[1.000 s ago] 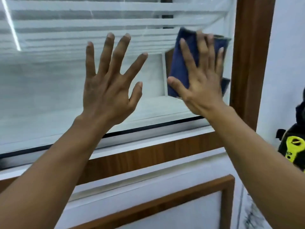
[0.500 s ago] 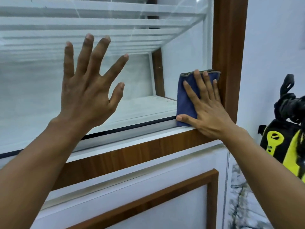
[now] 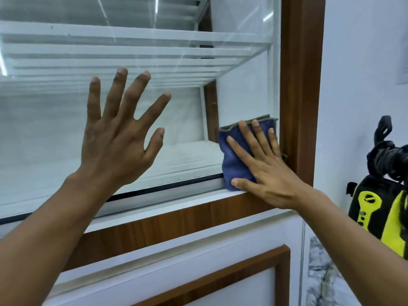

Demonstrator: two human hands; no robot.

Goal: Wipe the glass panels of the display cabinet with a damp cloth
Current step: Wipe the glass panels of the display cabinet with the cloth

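**A:** The fingers of the right hand, how do they lie?

**B:** Straight and close together. They press a blue cloth flat against the glass panel, and the thumb lies along the cloth's lower edge. Nothing is curled round it.

**A:** Where on the glass is the cloth?

**B:** In the lower right corner. Its right edge touches the upright wooden frame post and its bottom edge reaches the white sill. A grey hem runs along the top.

**A:** And the left hand?

**B:** It is raised in front of the same panel, well to the left of the cloth, with the fingers spread, straight and holding nothing. Whether it touches the glass cannot be told.

**A:** What stands close around the cloth?

**B:** A dark seal strip runs along the foot of the pane. Below it is a brown wooden rail, then a white lower panel with a wooden border. White shelves show behind the glass, crossed by streaks of reflected light.

**A:** Does anything crowd the right side?

**B:** Beyond the post there is a white wall. A yellow and black machine stands against it, with a black coil on top. It is near the right forearm but apart from it.
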